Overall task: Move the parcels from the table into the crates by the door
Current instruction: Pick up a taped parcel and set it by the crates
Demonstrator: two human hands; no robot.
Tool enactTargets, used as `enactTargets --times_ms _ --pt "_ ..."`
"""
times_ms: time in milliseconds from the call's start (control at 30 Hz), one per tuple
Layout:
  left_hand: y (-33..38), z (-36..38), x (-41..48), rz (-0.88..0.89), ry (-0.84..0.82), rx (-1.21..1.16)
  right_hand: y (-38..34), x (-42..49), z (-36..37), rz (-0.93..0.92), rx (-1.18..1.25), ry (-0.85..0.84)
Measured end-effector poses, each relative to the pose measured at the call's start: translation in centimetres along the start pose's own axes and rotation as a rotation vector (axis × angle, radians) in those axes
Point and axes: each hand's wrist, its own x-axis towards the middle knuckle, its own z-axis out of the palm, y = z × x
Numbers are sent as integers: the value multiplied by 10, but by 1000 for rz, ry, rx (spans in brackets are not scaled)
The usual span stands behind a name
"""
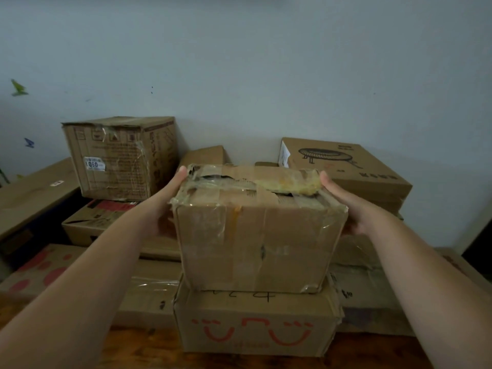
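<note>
Left hand (167,206) lies flat and stretched against the left side of a taped cardboard parcel (261,235), and right hand (343,206) presses the right side, thumb along the top edge. The parcel sits squarely over a box printed with red smiling faces (255,326) at the near edge of the wooden table (133,350); whether it is touching or just lifted, I cannot tell. A tall labelled box (119,158) stands far left and a box with a line drawing (346,169) far right, with gaps at both sides. Bare wall (239,62) rises behind
</note>
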Motion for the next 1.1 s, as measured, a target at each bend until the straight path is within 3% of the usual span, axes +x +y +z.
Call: enactTargets --times_ms 167,333,433,633,733,833,900,1100 --pt "8 11 -5 -53 8 -85 -4 0 10 -20 177 -49" --pt "10 13 -8 171 -13 -232 -2 -6 12 -233 278 -57" --pt "-1 10 -12 295 -85 -169 15 -6 13 -328 297 -37" --pt "-46 -15 -3 359 -249 -131 54 1 26 -351 616 4" --pt "-54 -21 -7 337 -281 -178 50 2 26 -289 586 55" --pt "-41 -14 -18 228 -186 -294 41 5 27 -206 559 79" --pt "-32 -5 -19 140 -83 -239 36 3 29 -119 563 33" --pt "-37 11 -18 -34 -22 5 54 0 26 -17 376 -37"
